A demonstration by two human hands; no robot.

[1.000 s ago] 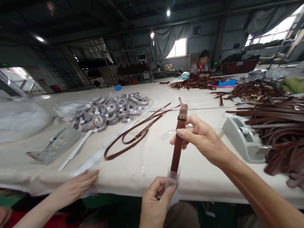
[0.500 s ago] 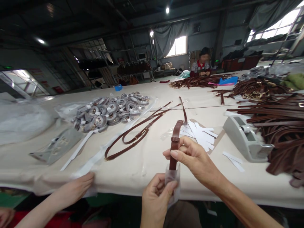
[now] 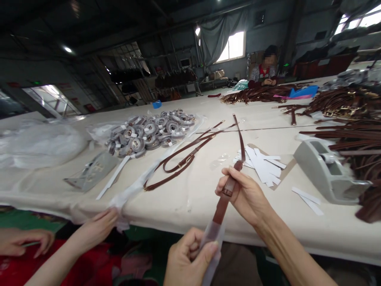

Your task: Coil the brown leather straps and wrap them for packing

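Observation:
My right hand (image 3: 245, 194) is closed around a brown leather strap (image 3: 219, 210), gripping it near its keeper loop. The strap's far end runs over the table past my fingers. Its near end goes into a narrow translucent plastic sleeve (image 3: 212, 238), which my left hand (image 3: 189, 256) pinches between thumb and fingers, just off the table edge. How far the strap reaches inside the sleeve is hard to see. Beyond my hands lies a looped strap with a buckle (image 3: 178, 167). To the right of the held strap are white paper strips (image 3: 263, 165).
A co-worker's hand (image 3: 99, 226) at left holds a long translucent sleeve at the table edge. Coiled grey-wrapped straps (image 3: 149, 131) are heaped behind. A grey tape dispenser (image 3: 324, 171) and piles of brown straps (image 3: 336, 99) stand right. Another person (image 3: 263, 73) sits across the table.
My right hand has moved farther up the strap, away from my left hand, and the strap now slants more to the right. The view has shifted, showing more of the co-worker's other hand.

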